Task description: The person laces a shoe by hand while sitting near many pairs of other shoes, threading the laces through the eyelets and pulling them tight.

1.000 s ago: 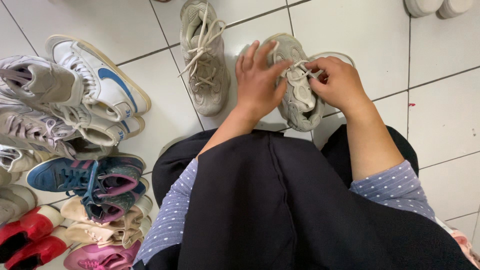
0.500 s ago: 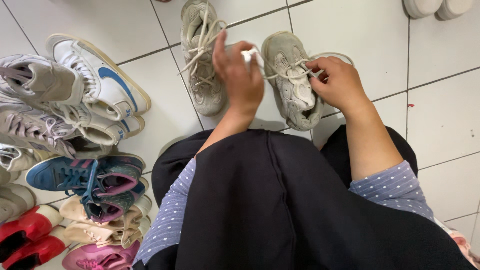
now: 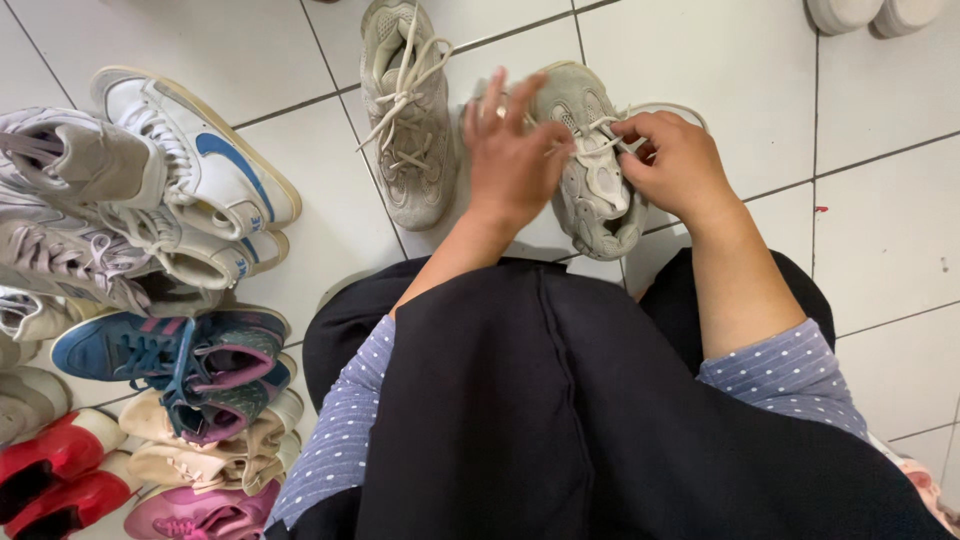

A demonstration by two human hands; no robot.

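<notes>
Two worn beige sneakers lie on the white tiled floor in front of me. The right sneaker [image 3: 590, 180] sits between my hands. My left hand [image 3: 512, 160] rests on its left side, fingers pinching a lace near the eyelets. My right hand [image 3: 675, 165] grips the pale lace [image 3: 600, 135] on the shoe's right side, and a loop of it arcs over the knuckles. The left sneaker [image 3: 405, 110] lies untouched beside my left hand, its laces loose. My dark apron and blue dotted sleeves fill the lower view.
A heap of other shoes lines the left edge: a white high-top with a blue mark [image 3: 195, 160], grey sneakers [image 3: 70, 160], a blue and purple pair [image 3: 170, 355], beige [image 3: 200, 455], pink [image 3: 195, 512] and red ones [image 3: 50, 470]. Two white rounded objects [image 3: 875, 12] sit top right.
My left hand lifted off the right sneaker and swung left with a lace, then came back down onto it. My right hand stayed on the lace.
</notes>
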